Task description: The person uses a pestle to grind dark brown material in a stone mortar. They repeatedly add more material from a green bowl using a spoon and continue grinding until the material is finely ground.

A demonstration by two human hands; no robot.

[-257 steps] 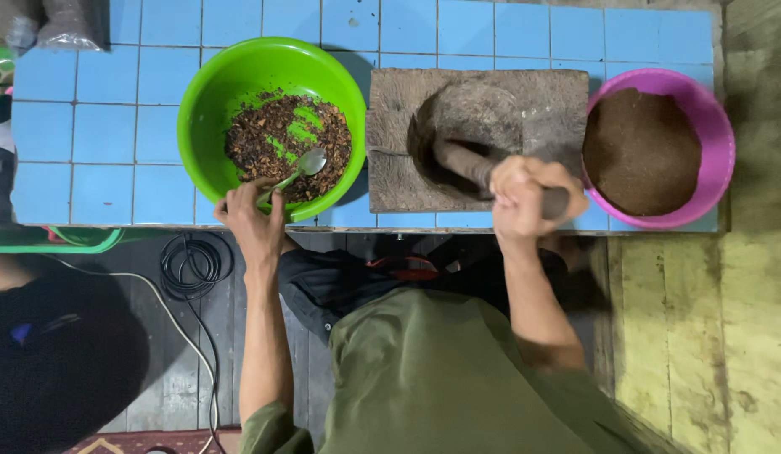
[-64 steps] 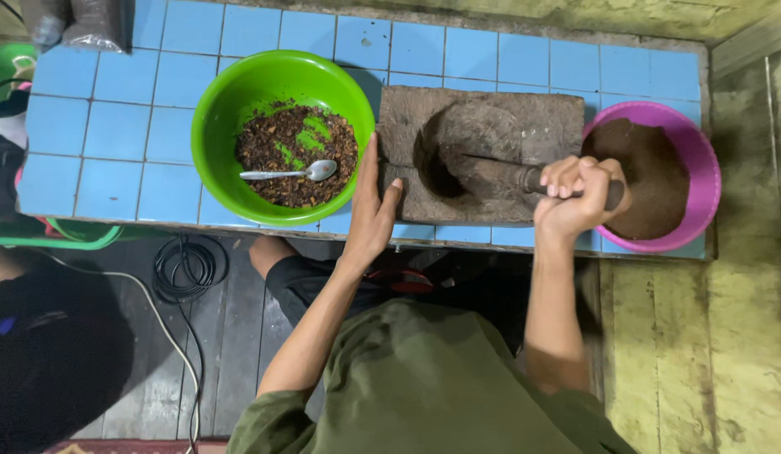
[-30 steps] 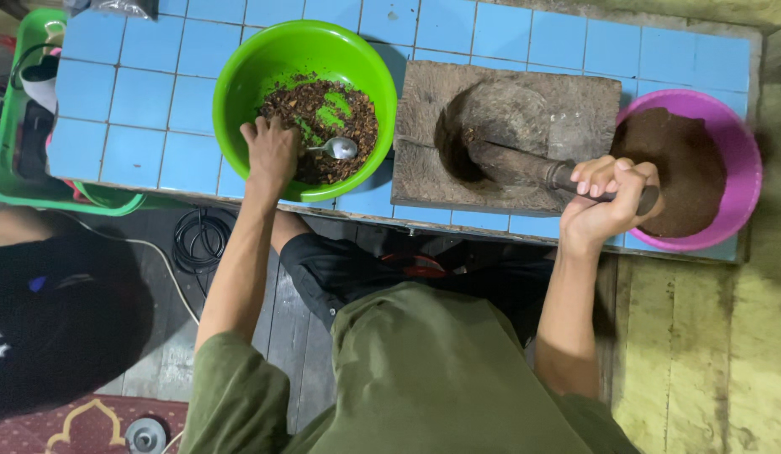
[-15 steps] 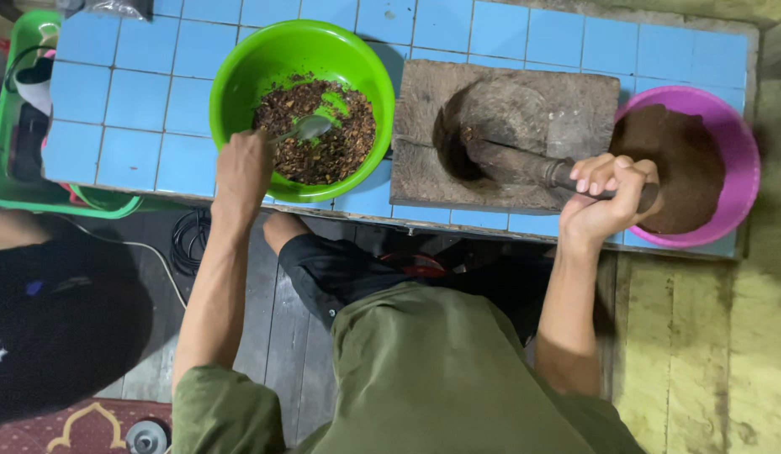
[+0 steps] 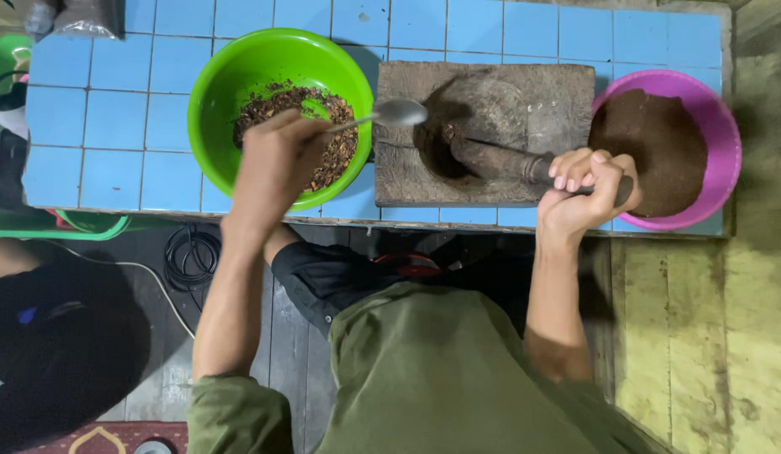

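Observation:
My left hand (image 5: 275, 160) is shut on a metal spoon (image 5: 390, 114), whose bowl hovers over the right rim of the green bowl (image 5: 230, 76) toward the stone mortar block (image 5: 558, 92). The green bowl holds a dark brown mix with green bits. My right hand (image 5: 585, 188) grips the stone pestle (image 5: 491, 161), which lies tilted in the mortar's hollow. A little dark material sits in that hollow.
A purple bowl (image 5: 718, 126) of fine brown powder stands right of the mortar on the blue-tiled counter (image 5: 96, 126). A green basket (image 5: 12, 223) is at the far left edge. A black cable (image 5: 184, 256) coils on the floor. Another person in dark clothing (image 5: 45, 345) is at lower left.
My left hand went to the green bowl, took the spoon and lifted it right toward the mortar. My right hand has kept hold of the pestle.

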